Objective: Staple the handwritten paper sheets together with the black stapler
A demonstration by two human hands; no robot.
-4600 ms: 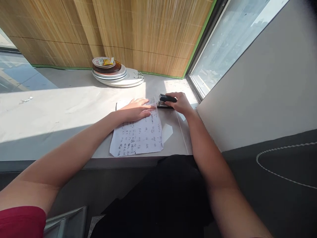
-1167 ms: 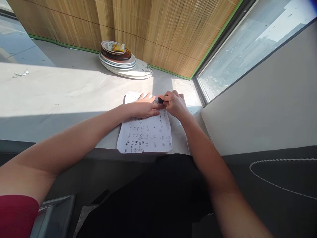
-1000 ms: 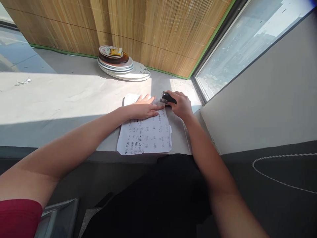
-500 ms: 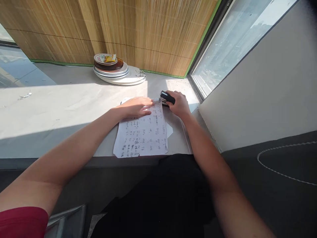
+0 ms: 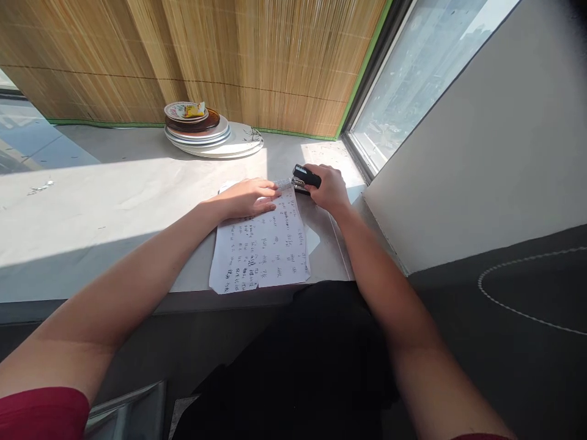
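White sheets of paper (image 5: 261,256) covered in handwriting lie on the pale ledge (image 5: 114,201), reaching its front edge. Across their upper left part my left hand (image 5: 250,198) rests flat, fingers stretched toward the right. My right hand (image 5: 330,186) is wrapped round a black stapler (image 5: 306,176) at the top right corner of the paper. The stapler's jaw is at the paper's edge; whether it is pressed down I cannot tell. My right palm hides its rear end.
A stack of plates (image 5: 197,131) stands at the back, a yellow packet (image 5: 195,110) on top. Behind it hangs a bamboo blind (image 5: 206,55). A white wall (image 5: 477,134) and window frame bound the right side. Small white scraps (image 5: 41,187) lie at left; a beaded cord (image 5: 509,305) hangs at right.
The camera view has turned slightly, shifting the plates and blind left. Both hands keep their places on the paper and the stapler.
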